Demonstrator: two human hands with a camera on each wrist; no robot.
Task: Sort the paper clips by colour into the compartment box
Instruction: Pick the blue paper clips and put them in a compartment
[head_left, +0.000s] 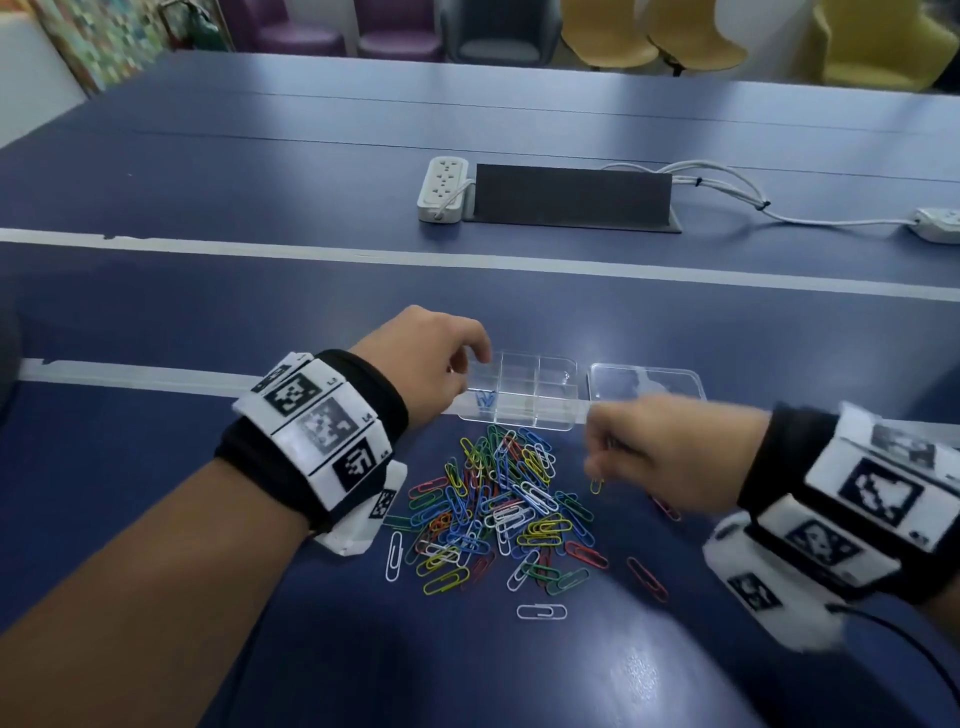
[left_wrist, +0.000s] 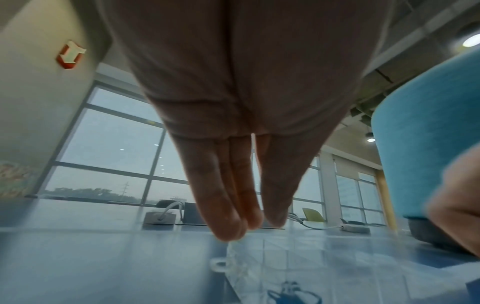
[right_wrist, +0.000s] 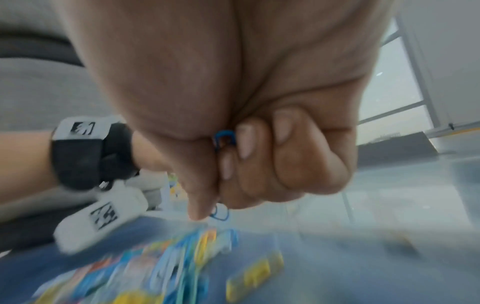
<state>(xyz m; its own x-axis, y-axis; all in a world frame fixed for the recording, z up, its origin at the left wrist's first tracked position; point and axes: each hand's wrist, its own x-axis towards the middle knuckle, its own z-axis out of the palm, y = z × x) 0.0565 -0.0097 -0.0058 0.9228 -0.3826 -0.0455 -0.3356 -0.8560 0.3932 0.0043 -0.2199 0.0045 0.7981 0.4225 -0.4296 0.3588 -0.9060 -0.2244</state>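
A heap of mixed-colour paper clips (head_left: 498, 499) lies on the blue table. Just beyond it sits the clear compartment box (head_left: 540, 389), with a few blue clips (head_left: 484, 399) in its near-left cell. My left hand (head_left: 470, 371) is at the box's left end; the left wrist view shows straight fingers (left_wrist: 233, 216) touching the box rim (left_wrist: 233, 251). My right hand (head_left: 602, 457) hovers by the heap's right side, curled into a fist. It pinches blue clips (right_wrist: 224, 137) between thumb and fingers. A yellow clip (head_left: 596, 486) shows right under that hand.
The box's clear lid (head_left: 647, 382) lies to the right of it. Stray clips lie near the front: a red one (head_left: 647, 577) and a white one (head_left: 542, 611). Farther back are a power strip (head_left: 441, 189), a dark cable hatch (head_left: 571, 195) and white cables.
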